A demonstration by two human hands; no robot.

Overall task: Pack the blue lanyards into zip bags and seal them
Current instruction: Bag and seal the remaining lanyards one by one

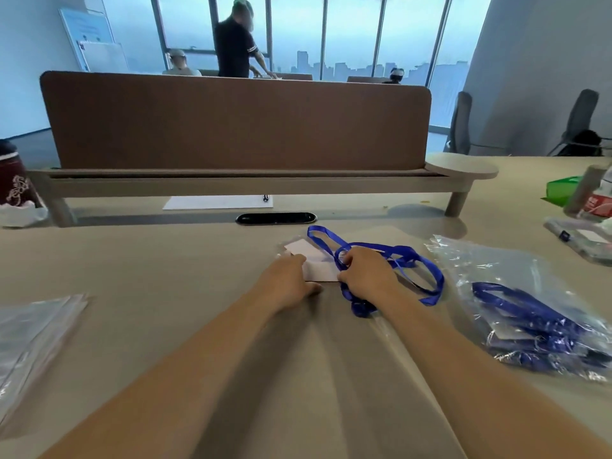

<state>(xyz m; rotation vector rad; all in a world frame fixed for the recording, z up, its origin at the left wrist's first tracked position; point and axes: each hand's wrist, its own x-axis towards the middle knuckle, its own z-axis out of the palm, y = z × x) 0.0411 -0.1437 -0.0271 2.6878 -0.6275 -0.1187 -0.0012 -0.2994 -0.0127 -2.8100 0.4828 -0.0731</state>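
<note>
A blue lanyard [410,265] lies in loose loops on the table's middle, partly over a clear zip bag [308,256] with a white card inside. My right hand [366,276] is closed on a bunch of the lanyard's strap. My left hand [288,281] rests with fingers pressed on the zip bag's near left edge. A large clear bag [516,293] at the right holds several more blue lanyards [530,323].
A stack of empty zip bags [33,329] lies at the left. A brown desk divider [231,124] on a raised shelf crosses the back. A dark red cup [13,180] stands far left; a green box [563,190] and bottle [596,197] far right. People work beyond the divider.
</note>
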